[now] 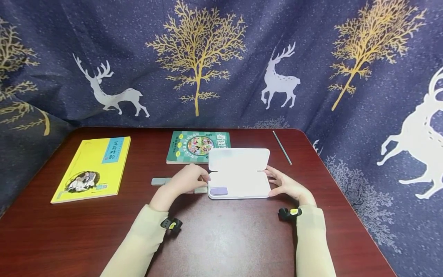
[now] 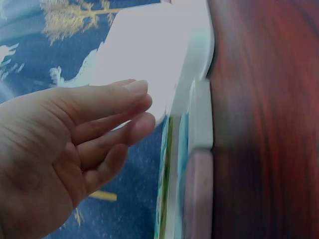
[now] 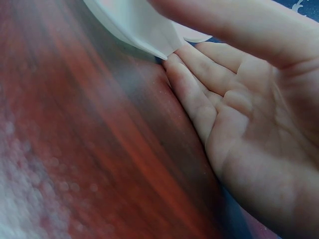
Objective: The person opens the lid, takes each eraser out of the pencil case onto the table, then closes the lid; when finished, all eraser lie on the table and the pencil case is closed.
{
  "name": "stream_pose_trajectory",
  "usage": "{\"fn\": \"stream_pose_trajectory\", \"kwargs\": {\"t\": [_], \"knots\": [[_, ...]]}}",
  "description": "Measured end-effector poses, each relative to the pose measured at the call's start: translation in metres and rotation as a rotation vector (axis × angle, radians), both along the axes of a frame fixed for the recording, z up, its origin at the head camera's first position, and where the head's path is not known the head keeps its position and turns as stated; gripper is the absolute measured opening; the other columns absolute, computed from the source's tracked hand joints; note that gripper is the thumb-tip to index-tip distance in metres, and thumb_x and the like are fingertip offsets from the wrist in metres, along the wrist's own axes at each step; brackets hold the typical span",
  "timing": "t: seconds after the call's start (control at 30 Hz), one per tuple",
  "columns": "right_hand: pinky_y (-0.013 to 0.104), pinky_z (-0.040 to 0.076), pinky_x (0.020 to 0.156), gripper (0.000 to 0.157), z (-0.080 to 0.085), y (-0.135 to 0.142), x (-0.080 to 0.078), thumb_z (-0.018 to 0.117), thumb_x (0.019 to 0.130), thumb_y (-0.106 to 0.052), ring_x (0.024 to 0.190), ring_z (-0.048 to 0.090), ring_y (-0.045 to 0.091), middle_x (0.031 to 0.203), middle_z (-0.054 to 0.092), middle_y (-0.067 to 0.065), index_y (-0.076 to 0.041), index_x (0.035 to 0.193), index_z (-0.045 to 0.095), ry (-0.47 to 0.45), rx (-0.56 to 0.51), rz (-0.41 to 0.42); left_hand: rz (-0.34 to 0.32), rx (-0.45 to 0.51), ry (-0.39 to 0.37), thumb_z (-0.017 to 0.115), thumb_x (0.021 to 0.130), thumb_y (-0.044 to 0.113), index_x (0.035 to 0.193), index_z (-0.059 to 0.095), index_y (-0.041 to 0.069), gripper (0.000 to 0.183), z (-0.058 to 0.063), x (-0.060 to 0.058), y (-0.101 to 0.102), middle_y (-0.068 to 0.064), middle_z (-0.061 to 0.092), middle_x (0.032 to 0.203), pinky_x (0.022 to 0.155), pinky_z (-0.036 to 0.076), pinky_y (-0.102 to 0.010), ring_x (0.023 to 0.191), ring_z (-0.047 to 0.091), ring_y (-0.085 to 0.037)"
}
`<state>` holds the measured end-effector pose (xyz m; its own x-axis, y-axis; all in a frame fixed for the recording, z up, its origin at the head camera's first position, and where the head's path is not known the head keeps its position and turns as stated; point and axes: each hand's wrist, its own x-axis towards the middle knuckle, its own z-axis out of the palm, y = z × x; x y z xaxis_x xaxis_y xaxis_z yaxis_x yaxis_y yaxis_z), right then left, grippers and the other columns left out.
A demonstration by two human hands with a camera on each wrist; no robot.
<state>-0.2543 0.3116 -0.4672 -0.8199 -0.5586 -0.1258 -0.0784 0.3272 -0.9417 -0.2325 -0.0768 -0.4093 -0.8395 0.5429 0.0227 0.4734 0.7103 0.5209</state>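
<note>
A white pencil case (image 1: 240, 184) lies on the table with its lid (image 1: 238, 159) raised at the back. Inside its left front corner is a small purple block (image 1: 219, 191). My right hand (image 1: 288, 186) holds the case's right end, thumb at the front corner and fingers along the side; the right wrist view shows those fingers (image 3: 192, 92) against the white edge. At the case's left end is my left hand (image 1: 187, 180), its loosely bent fingers (image 2: 112, 99) holding nothing. Beneath that hand, a pale block (image 2: 201, 114) and a pinkish block (image 2: 198, 194) lie in a row.
Behind the case lies a green book (image 1: 183, 148), partly covered by the lid. A yellow book (image 1: 100, 165) is at the left of the table. One grey block (image 1: 158, 181) shows left of my left hand. A dark green pencil (image 1: 282, 148) lies at the back right.
</note>
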Motion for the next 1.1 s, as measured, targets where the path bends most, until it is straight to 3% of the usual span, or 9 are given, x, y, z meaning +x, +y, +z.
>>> {"fn": "stream_pose_trajectory", "kwargs": {"t": [0.27,0.67,1.1], "knots": [[0.011,0.04,0.098,0.104,-0.001,0.001,0.0,0.078,0.077,-0.008,0.141,0.026,0.052,0.157,0.02,0.03,-0.002,0.156,0.01,-0.016,-0.004,-0.004,-0.073,0.0,0.028,0.075,0.084,0.007,0.099,0.076,0.007,0.015,-0.002,0.004,0.024,-0.001,0.075,0.092,0.07,0.053,-0.023,0.076,0.064,-0.008],[0.01,0.04,0.098,0.104,-0.001,0.002,-0.001,0.078,0.077,-0.008,0.141,0.025,0.051,0.157,0.021,0.03,-0.003,0.156,0.011,-0.011,-0.007,0.003,-0.064,-0.069,-0.012,0.073,0.086,0.008,0.1,0.077,0.008,0.015,-0.003,0.007,0.045,-0.003,0.075,0.098,0.083,0.057,-0.033,0.088,0.069,-0.015],[0.01,0.04,0.098,0.103,-0.001,0.002,-0.001,0.078,0.077,-0.007,0.141,0.026,0.051,0.156,0.022,0.03,-0.002,0.156,0.011,-0.01,-0.013,0.008,-0.031,-0.15,0.023,0.076,0.084,0.016,0.101,0.078,0.011,0.018,-0.002,0.013,0.049,-0.002,0.076,0.098,0.085,0.057,-0.035,0.093,0.071,-0.019]]}}
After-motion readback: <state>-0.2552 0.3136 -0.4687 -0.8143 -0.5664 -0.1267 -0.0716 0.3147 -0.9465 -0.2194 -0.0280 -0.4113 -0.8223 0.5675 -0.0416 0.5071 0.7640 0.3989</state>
